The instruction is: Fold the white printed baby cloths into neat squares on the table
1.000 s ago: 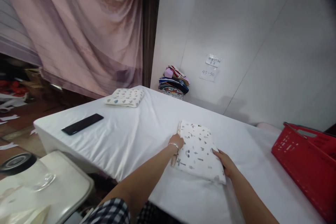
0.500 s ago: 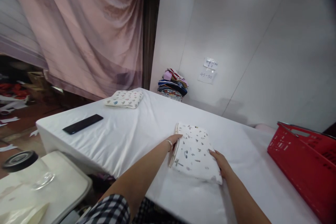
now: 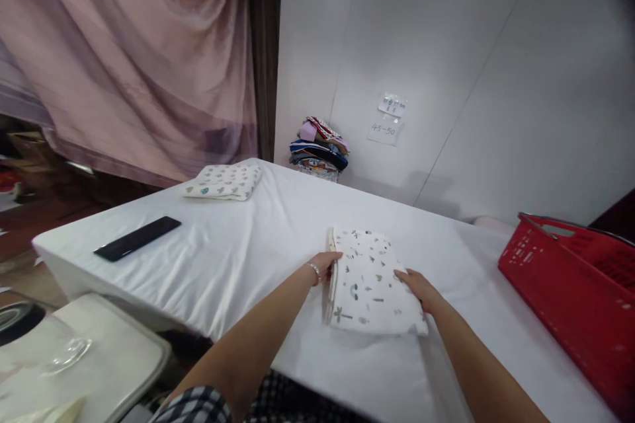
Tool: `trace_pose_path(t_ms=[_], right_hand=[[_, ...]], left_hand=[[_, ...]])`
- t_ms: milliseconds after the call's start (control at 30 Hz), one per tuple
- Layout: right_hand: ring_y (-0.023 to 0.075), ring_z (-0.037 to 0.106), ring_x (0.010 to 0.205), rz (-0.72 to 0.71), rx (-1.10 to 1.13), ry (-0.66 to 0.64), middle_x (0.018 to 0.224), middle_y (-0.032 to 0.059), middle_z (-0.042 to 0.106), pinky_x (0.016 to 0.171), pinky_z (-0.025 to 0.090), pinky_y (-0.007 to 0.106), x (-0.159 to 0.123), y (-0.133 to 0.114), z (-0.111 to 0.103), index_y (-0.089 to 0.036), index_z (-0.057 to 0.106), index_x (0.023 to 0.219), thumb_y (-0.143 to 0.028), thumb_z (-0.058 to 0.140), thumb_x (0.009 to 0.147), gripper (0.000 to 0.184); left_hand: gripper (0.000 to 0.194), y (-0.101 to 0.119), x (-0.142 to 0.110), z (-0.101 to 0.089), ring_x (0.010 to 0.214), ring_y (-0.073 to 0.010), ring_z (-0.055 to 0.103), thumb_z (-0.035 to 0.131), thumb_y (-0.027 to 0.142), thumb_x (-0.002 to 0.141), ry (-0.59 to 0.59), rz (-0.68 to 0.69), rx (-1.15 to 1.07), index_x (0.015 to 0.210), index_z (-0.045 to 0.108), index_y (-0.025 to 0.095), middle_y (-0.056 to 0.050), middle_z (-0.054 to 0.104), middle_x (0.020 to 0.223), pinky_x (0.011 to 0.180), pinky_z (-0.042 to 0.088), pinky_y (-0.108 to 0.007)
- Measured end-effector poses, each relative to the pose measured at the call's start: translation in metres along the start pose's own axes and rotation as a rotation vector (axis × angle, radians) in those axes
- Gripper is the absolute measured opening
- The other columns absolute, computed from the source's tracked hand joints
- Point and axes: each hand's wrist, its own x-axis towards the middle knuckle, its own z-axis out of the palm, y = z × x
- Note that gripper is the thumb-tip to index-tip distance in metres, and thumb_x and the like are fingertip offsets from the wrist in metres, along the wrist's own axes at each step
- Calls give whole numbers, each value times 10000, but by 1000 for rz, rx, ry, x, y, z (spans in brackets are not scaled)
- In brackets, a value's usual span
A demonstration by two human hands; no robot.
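Note:
A folded white cloth with small printed figures [image 3: 370, 281] lies on the white-covered table [image 3: 258, 244] in front of me. My left hand [image 3: 327, 263] rests against the cloth's left edge, fingers flat and together, a bracelet on the wrist. My right hand [image 3: 419, 287] lies on the cloth's right edge with its fingers stretched out. Neither hand lifts the cloth. A second folded printed cloth [image 3: 223, 182] sits at the table's far left corner.
A black flat device [image 3: 137, 238] lies on the table's left side. A red plastic basket [image 3: 575, 304] stands at the right. A pile of colourful folded clothes [image 3: 318, 149] sits by the wall under paper labels [image 3: 387, 120]. A pink curtain hangs behind; a white stand [image 3: 99, 357] is at lower left.
The view has swung slightly left and the hands have shifted the folded cloth a little; both hands stay at its left and right edges.

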Motion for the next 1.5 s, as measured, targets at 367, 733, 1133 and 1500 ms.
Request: trace_pose_path(t_ms=[367, 733, 1133, 1500], right_hand=[[247, 573, 912, -295, -994, 248, 990, 158, 598, 764, 391, 343, -17, -74, 43, -121, 537, 986, -178, 381, 842, 219], [232, 587, 830, -419, -1229, 294, 948, 154, 564, 666, 446, 330, -60, -100, 148, -122, 484, 1072, -199, 338, 871, 260], [268, 542, 887, -312, -1110, 360, 1086, 198, 529, 736, 430, 382, -75, -101, 164, -68, 363, 1290, -399, 504, 784, 621], [286, 560, 883, -246, -1147, 392, 1094, 225, 518, 720, 438, 381, -71, -98, 145, -10, 286, 1333, -370, 467, 777, 687]], left_hand=[[292, -14, 1, 4, 611, -181, 598, 652, 384, 693, 4, 36, -95, 791, 592, 115, -73, 645, 670, 541, 482, -287], [250, -28, 6, -7, 538, -123, 472, 640, 390, 669, 71, 228, 82, 621, 565, 156, 12, 523, 530, 491, 327, -224], [394, -36, 6, -12, 555, -127, 466, 638, 541, 603, -64, 414, -51, 600, 546, 158, 18, 521, 533, 509, 319, -228], [358, -16, -35, -15, 658, -146, 586, 674, 421, 643, -658, 229, -473, 858, 599, 145, -54, 632, 757, 614, 438, -249]])
